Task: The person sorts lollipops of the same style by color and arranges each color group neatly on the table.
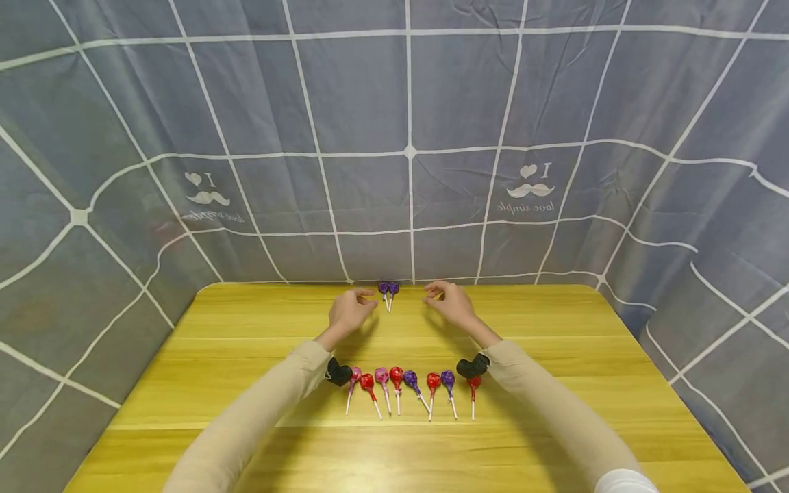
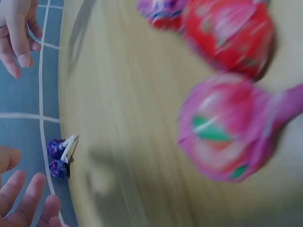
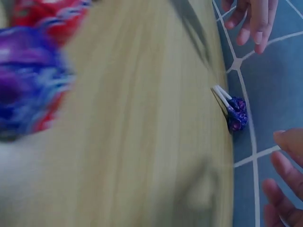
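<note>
Two purple-wrapped lollipops [image 1: 393,289] lie side by side at the table's far edge, their white sticks meeting toward me. Just left of them my left hand [image 1: 351,310] hovers with relaxed fingers, holding nothing. On the other side my right hand [image 1: 450,302] is over the table, fingers loosely bent and also holding nothing. In the left wrist view the pair of purple lollipops [image 2: 58,158] sits beyond the spread fingers of my left hand [image 2: 26,203]. The right wrist view has the same lollipops [image 3: 237,116] near my right hand [image 3: 288,182].
Nearer me, several lollipops stretch in a row, sticks pointing my way: a pink one [image 1: 382,375], a red one [image 1: 396,374], a purple one [image 1: 410,378] and others. Black wrist cameras [image 1: 472,367] overlap the row's ends. A grey gridded curtain [image 1: 370,192] hangs behind the wooden table [image 1: 246,322].
</note>
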Tool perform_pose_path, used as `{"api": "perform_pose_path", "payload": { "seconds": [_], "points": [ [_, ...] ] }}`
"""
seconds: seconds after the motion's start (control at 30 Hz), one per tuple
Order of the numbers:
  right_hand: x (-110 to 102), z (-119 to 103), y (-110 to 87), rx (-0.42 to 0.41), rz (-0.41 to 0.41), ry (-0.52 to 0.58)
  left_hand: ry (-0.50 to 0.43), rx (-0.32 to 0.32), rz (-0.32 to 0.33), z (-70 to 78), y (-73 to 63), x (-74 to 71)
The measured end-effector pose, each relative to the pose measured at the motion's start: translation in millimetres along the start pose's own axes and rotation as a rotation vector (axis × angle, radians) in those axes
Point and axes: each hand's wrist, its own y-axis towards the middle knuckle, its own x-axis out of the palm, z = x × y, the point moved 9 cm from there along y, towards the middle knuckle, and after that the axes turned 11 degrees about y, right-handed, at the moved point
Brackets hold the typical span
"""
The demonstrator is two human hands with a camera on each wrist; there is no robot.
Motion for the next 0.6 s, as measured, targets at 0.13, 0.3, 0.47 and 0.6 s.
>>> {"api": "perform_pose_path", "payload": {
  "seconds": [0.13, 0.3, 0.47, 0.6],
  "points": [
    [-5, -2, -14.2, -0.032, -0.003, 0.004, -0.031, 0.028, 0.009, 1.9, -11.5, -0.1],
    [-11, -1, -32.9, -0.041, -0.017, 0.020, -0.048, 0.058, 0.005, 4.9, -27.3, 1.3],
    [-22, 2, -50.1, -0.031, -0.014, 0.032, -0.074, 0.085, -0.021, 10.9, -42.6, 0.5],
    [-30, 4, -62.8, -0.038, -0.021, 0.018, -0.095, 0.112, -0.050, 15.8, -54.3, 0.8]
  ]
}}
